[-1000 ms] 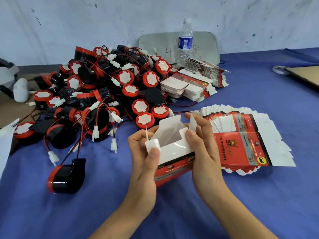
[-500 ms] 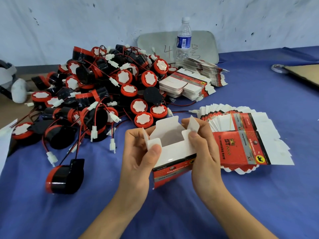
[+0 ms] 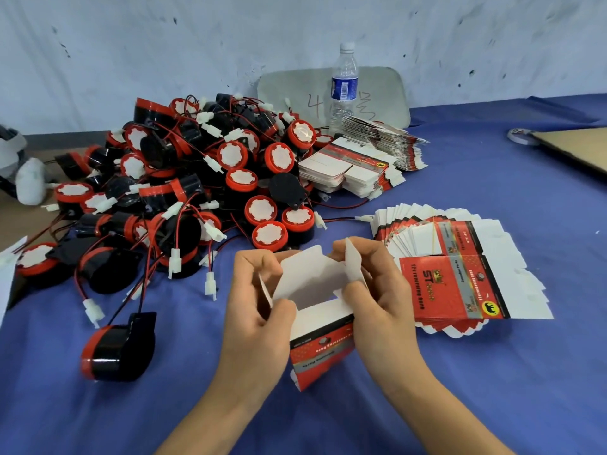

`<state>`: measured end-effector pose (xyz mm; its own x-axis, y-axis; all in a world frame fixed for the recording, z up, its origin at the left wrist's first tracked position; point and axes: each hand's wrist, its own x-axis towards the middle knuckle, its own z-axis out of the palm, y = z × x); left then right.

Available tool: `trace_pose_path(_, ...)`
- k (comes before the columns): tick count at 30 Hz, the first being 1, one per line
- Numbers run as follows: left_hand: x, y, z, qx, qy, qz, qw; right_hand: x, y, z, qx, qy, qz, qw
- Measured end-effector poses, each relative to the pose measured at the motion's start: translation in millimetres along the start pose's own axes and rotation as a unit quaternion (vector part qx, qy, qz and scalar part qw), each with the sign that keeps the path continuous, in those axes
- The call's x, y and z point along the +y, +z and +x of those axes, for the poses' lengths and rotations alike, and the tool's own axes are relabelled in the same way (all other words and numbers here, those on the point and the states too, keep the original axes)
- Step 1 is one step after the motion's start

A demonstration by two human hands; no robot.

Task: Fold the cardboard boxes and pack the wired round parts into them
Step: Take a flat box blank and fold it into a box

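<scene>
Both hands hold a small red and white cardboard box [image 3: 320,336] above the blue cloth, its top open and flaps raised. My left hand [image 3: 259,320] grips the box's left side, thumb on the front edge near the left flap. My right hand [image 3: 377,307] holds the right side and pinches the right flap. A large pile of black and red wired round parts [image 3: 184,192] lies behind and to the left. One round part [image 3: 118,349] lies alone at the front left. A fanned stack of flat box blanks [image 3: 460,274] sits just right of my hands.
More flat box blanks [image 3: 354,169] are stacked behind the pile. A plastic water bottle [image 3: 343,90] stands before a grey board [image 3: 377,96] at the wall. A brown cardboard sheet [image 3: 578,149] lies at the far right. The table carries a blue cloth [image 3: 492,389].
The box has been squared up further and its flaps spread. My right fingers have shifted onto the right flap, and my left thumb has moved to the front edge.
</scene>
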<state>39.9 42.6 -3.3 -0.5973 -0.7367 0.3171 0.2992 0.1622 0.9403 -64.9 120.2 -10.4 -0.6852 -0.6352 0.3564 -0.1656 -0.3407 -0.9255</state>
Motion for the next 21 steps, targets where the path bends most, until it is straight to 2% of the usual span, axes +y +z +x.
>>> trace_pose_path(5,1,1,-2,-0.031,0.056,0.099,0.993,2,-1,1,0.005,-0.009,0.012,1.000)
trace_pose_path(9,2,1,0,-0.058,0.017,0.088,0.994,5,0,1,0.008,-0.018,-0.018,1.000)
trace_pose_path(13,1,3,2,-0.067,0.015,0.129,0.989,9,0,2,-0.017,-0.025,-0.144,0.989)
trace_pose_path(16,0,5,1,-0.074,0.042,0.139,0.987,9,2,3,0.002,0.005,-0.109,0.994)
trace_pose_path(21,-11,8,-7,-0.075,0.102,0.153,0.980,6,1,7,0.096,0.035,-0.043,0.994)
